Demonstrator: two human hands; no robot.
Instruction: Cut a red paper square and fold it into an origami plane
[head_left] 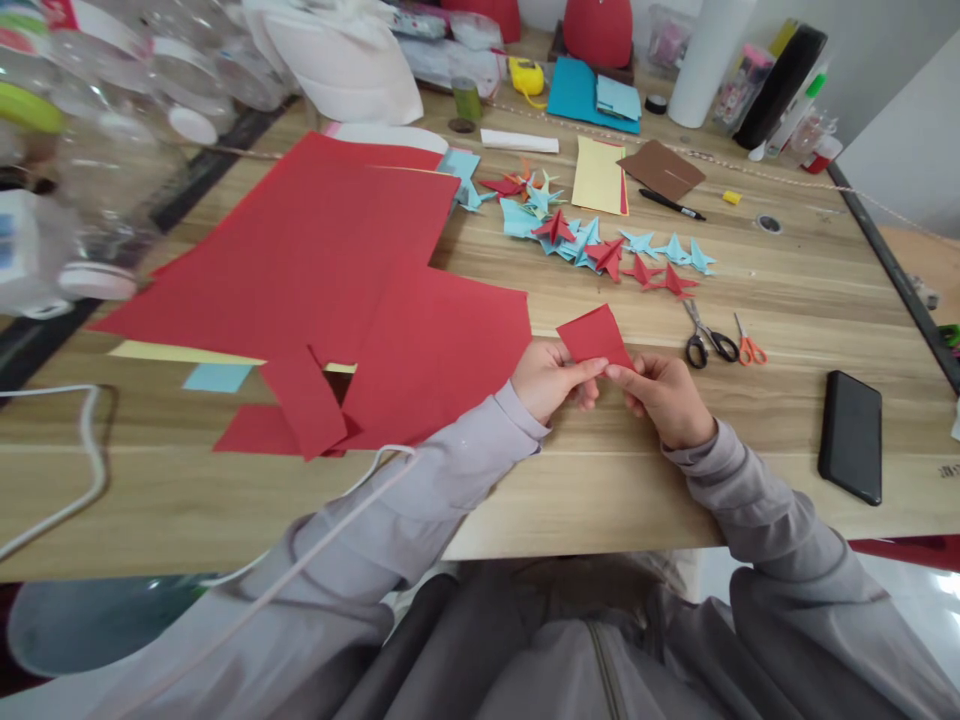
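Between my two hands is a small piece of red paper, held up just above the table. My left hand pinches its lower left edge, thumb on top. At the lower right corner my right hand grips it between thumb and fingers. The two thumb tips nearly meet at the near edge. Large red sheets lie to the left of my left hand, with smaller red strips in front of them. Beyond the hands sit several folded red paper figures and light blue ones.
Black-handled scissors and small orange scissors lie right of my hands, near a black phone. Farther back are yellow paper, brown paper and a black pen. Plastic bottles crowd the left; a white cable crosses there.
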